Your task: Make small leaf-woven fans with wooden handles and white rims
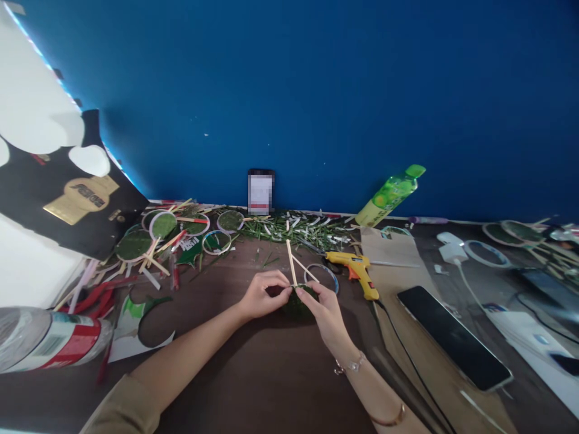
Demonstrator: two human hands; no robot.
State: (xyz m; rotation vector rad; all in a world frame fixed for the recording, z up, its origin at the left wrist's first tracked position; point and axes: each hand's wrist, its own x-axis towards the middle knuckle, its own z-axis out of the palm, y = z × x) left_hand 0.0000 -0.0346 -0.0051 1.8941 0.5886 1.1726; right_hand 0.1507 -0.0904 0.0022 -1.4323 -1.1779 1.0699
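"Locating the disc comes first. Where is it?"

"The green disc (295, 308) is between the two hands, over the table (235, 386). Its far edge is at the fingertips; the right hand covers part of it. Contact with the table cannot be confirmed."

"Report the state of the fingers."

"Left hand (266, 293): thumb and forefinger in a narrow pinch on the disc's edge, forming a loop. Right hand (325, 310): thumb and forefinger in a similar narrow pinch on the same edge, just beside the left fingertips."

"Which relation governs the work?"

"In my judgement, stick to disc edge. The stick (292, 263) has its foot at the fingertips, where the disc's edge lies. Its long axis runs from there toward the wall (289, 90), far end tilted slightly left."

"Which hand is nearer the foot?"

"Both are close; the right thumb appears marginally nearer. Which hand bears the stick cannot be told."

"List adjacent items."

"A second stick (306, 269) slants down toward the right fingers; whether it is attached is unclear. The ring (337, 283) lies just beyond the right hand. The glue gun (357, 268) lies farther right, nearer the right hand than the left. Cuttings (312, 229) lie beyond, along the wall."
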